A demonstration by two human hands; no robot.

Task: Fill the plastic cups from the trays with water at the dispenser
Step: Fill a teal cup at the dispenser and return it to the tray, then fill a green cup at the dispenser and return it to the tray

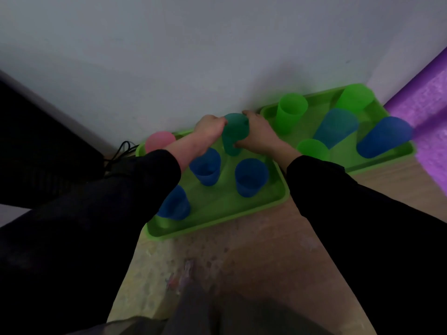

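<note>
Wrapping both hands round the teal cup, you hold it upright at the far edge of the near green tray. Your left hand curls on its left side and your right hand on its right, each grip closed against the cup. Three blue cups and a pink cup stand in the same tray. A second green tray lies just beside it, carrying green cups and others.
</note>
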